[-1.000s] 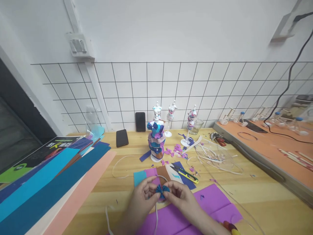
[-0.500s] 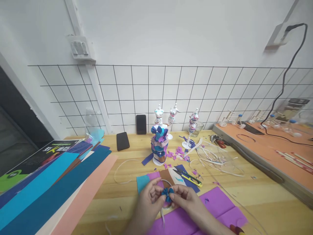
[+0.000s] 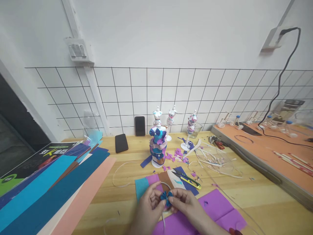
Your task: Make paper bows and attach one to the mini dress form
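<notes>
Between my two hands is a small dark-blue fabric bow (image 3: 166,197) with a light dot at its middle. My left hand (image 3: 152,203) pinches the bow's left side, and my right hand (image 3: 183,201) pinches its right side. A white cord loops behind the bow and hangs below it. Under my hands lie a purple fabric sheet (image 3: 217,206) and a strip of coloured fabric pieces (image 3: 141,188). Yellow-handled thread snips (image 3: 189,180) rest on that strip. Beyond stands a mini dress form (image 3: 157,148) dressed in blue, purple and brown fabric, with a similar bow on it.
More small dress forms (image 3: 192,125) stand by the wall, near a glass cup (image 3: 197,130). Purple scraps (image 3: 178,152) and tangled cords (image 3: 215,156) lie to the right. Long fabric strips (image 3: 80,186) cover the left. Two phones (image 3: 121,143) are at the back. An orange board (image 3: 266,147) borders the right.
Both hands still hold the bow in nearly the same pose. The whole view has shifted slightly, with the table things appearing a little lower and further left.
</notes>
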The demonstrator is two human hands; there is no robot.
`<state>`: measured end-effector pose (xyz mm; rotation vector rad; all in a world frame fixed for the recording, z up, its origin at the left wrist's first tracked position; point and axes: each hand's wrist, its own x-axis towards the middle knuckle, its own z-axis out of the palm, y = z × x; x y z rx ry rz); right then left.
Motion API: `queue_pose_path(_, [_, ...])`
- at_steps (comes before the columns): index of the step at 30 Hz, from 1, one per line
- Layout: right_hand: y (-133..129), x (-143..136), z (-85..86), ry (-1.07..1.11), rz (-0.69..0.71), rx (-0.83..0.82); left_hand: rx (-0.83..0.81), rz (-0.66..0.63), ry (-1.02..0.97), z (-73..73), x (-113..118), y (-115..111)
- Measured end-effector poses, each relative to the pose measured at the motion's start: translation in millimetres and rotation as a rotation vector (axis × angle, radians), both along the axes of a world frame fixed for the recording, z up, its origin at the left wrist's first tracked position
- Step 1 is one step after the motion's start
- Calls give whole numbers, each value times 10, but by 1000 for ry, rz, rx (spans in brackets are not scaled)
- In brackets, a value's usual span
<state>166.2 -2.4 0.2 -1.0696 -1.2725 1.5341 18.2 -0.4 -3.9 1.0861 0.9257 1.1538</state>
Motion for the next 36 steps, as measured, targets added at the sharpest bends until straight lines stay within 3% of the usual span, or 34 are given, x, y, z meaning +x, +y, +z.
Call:
queue_pose_path(6, [-26, -27, -28, 75, -22, 25, -38, 30, -24, -48, 17, 4])
queue_pose_path(10, [-41, -50, -54, 24, -56, 59, -65, -13, -37, -20, 22, -9])
queue_pose_path(20, [-67, -62, 0, -54, -73, 143, -122, 72, -12, 74, 23, -6])
queue_pose_path(29, [-68, -43, -107, -194, -84, 222, -92, 27, 9, 13, 44, -6])
queue_pose_path(36, [-70, -46, -101, -219, -80, 239, -126, 68, 40, 75, 16, -6])
